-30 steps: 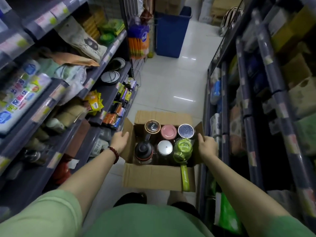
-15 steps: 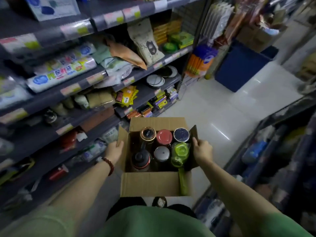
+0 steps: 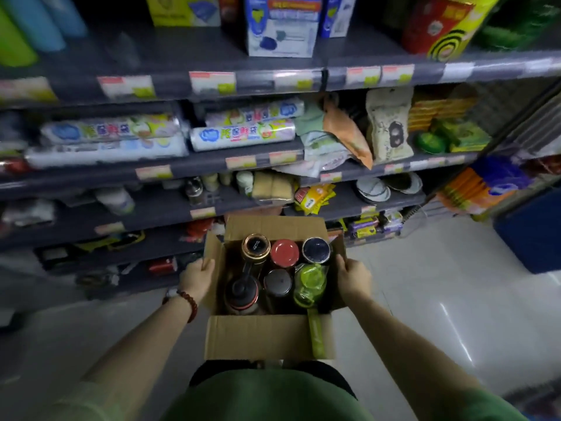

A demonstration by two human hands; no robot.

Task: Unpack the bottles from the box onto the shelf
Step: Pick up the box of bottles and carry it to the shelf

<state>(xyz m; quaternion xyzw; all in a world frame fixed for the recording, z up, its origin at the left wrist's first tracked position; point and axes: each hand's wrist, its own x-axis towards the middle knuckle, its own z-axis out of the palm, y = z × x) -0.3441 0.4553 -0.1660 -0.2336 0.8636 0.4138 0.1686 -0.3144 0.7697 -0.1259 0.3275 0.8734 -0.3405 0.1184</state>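
The shelving unit fills the whole wall ahead, dark grey tiers with price labels along each lip, and the person stands square to it with the load held out in front at about the level of the lower tiers. I'd judge that is the point of the stance: facing the shelf so a spot can be picked before anything comes out.

The cardboard box is carried between both arms, its four flaps folded open so the contents can be reached from above. Nothing has been unpacked yet, as far as I can tell; six bottles stand upright inside in two rows of three, packed close.

The left hand grips the box's left wall with fingers hooked over the edge, a bead bracelet at the wrist. The right hand clasps the right wall the same way. With both hands taken up, the box probably has to be set down before a bottle can be lifted.

Room is the trouble. The tier nearest the box already holds a small jar, some sponges, yellow packets and stacked dishes, with bare stretches only towards the left.

Among the bottles, the red-lidded bottle sits middle of the far row, and the green bottle at the near right trails a green strap over the front flap, which could snag.
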